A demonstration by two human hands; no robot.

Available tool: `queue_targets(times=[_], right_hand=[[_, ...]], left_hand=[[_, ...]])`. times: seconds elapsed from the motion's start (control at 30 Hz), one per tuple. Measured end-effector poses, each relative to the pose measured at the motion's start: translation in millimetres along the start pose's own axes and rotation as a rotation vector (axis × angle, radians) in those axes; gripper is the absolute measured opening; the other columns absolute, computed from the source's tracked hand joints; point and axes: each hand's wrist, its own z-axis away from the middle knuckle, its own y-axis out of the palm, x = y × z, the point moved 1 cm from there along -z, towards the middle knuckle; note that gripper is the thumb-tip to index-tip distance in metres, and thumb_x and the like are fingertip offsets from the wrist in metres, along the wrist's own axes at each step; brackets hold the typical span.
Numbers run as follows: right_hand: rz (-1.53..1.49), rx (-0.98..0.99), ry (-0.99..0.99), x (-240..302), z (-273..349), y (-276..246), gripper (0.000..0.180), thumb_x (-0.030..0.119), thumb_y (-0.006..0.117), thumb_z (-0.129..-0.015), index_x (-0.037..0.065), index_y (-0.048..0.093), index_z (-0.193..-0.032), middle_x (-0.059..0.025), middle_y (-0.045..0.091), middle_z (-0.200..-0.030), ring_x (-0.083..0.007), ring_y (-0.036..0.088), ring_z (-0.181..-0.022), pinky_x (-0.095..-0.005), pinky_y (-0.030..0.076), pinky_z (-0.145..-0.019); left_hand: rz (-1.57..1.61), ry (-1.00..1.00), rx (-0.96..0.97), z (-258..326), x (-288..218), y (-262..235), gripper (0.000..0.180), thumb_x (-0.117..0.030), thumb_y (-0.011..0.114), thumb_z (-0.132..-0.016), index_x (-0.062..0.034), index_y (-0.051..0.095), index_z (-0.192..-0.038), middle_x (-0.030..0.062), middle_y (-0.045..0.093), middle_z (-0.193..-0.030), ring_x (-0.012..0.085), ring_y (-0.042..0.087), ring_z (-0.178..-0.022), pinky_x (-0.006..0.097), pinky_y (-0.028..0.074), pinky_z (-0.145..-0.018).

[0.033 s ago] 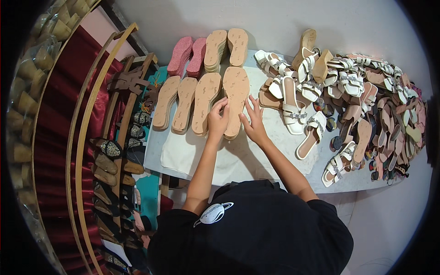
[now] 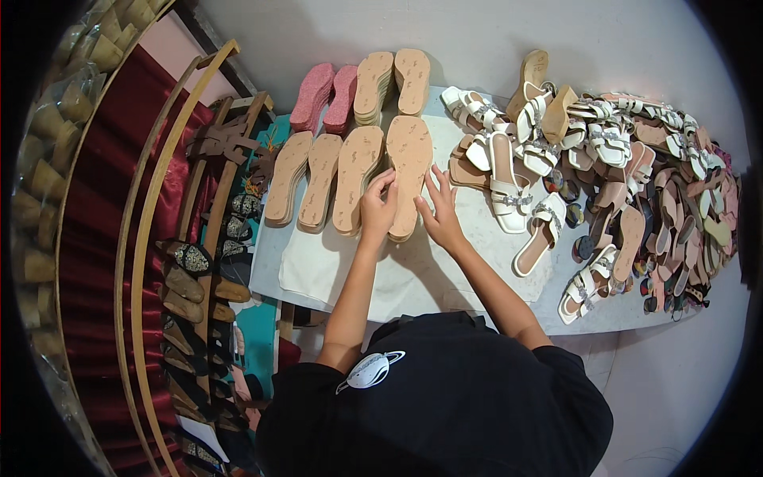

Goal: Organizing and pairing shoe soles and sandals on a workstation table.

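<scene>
A stack of tan soles (image 2: 410, 151) stands on the table (image 2: 270, 253) in front of me, toe end away from me, its layers showing at the near end. Taking that stack as the centre of the clock, with twelve pointing away from me, my left hand (image 2: 379, 205) is at its left edge toward seven o'clock, fingers bent; I cannot tell whether they grip the layers. My right hand (image 2: 442, 213) is open at five o'clock, fingers spread and thumb pointing in at the right edge; I cannot tell whether it touches.

Three similar stacks (image 2: 358, 175) line up toward nine o'clock, the nearest just beside mine. Another tan pair (image 2: 412, 83) sits at eleven to twelve, and a pink pair (image 2: 312, 95) between ten and eleven. Under my forearms, toward six, a white sheet (image 2: 318, 270) covers part of the table. White sandals (image 2: 509, 195) lie scattered from two to four o'clock, with a heap of loose footwear (image 2: 675, 215) farther out past three. At eight, well apart, a wooden rack (image 2: 204, 314) carries shoes beside a red curtain (image 2: 91, 262).
</scene>
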Motion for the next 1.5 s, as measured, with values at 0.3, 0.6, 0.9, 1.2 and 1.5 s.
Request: queue_targets(times=[0.3, 0.6, 0.9, 1.2, 1.5], right_hand=[[-0.006, -0.013, 0.013, -3.3, 1.3, 1.7, 0.053, 0.03, 0.045, -0.089, 0.01, 0.03, -0.135, -0.0158, 0.016, -0.142, -0.0401, 0.008, -0.131, -0.0585, 0.003, -0.101], [-0.013, -0.039, 0.041, -3.8, 6.3, -6.6, 0.052, 0.03, 0.044, -0.089, 0.011, 0.029, -0.135, -0.0161, 0.014, -0.142, -0.0372, 0.011, -0.132, -0.0592, 0.004, -0.1], [0.111, -0.16, 0.039, -1.8, 50.0, -68.3, 0.045, 0.026, 0.048, -0.087, 0.011, 0.039, -0.129, -0.0163, 0.019, -0.141, -0.0415, 0.011, -0.131, -0.061, 0.005, -0.099], [0.252, -0.381, 0.251, -34.4, 128.2, -158.0, 0.042, 0.022, 0.051, -0.085, 0.014, 0.043, -0.126, -0.0123, 0.022, -0.141, -0.0406, 0.011, -0.131, -0.0612, 0.006, -0.099], [0.422, -0.583, 0.428, -63.3, 206.9, -252.8, 0.041, 0.022, 0.051, -0.084, 0.013, 0.045, -0.124, -0.0143, 0.026, -0.138, -0.0417, 0.013, -0.13, -0.0635, 0.006, -0.098]], left_hand=[[0.021, -0.039, 0.01, 0.3, -1.4, -0.1, 0.025, -0.008, 0.053, -0.085, 0.0054, 0.056, -0.105, 0.0147, 0.056, -0.112, 0.0189, 0.056, -0.099, 0.028, 0.046, -0.083], [-0.43, 0.15, -0.058, 11.4, -50.8, 5.0, 0.031, -0.013, 0.056, -0.081, 0.0023, 0.056, -0.108, 0.0186, 0.053, -0.113, 0.0331, 0.05, -0.107, 0.038, 0.039, -0.09], [-0.484, 0.307, 0.162, 43.8, -89.8, 56.1, 0.029, -0.012, 0.056, -0.079, -0.005, 0.058, -0.108, 0.0156, 0.049, -0.12, 0.0357, 0.04, -0.117, 0.04, 0.035, -0.095], [-0.321, 0.357, 0.484, 88.2, -93.2, 161.7, 0.03, -0.012, 0.058, -0.078, -0.0061, 0.058, -0.108, 0.014, 0.049, -0.122, 0.0361, 0.04, -0.118, 0.04, 0.035, -0.096], [-0.203, 0.48, 0.736, 142.5, -111.2, 276.5, 0.03, -0.012, 0.059, -0.078, -0.0059, 0.058, -0.107, 0.015, 0.05, -0.118, 0.0357, 0.042, -0.115, 0.04, 0.035, -0.095]])
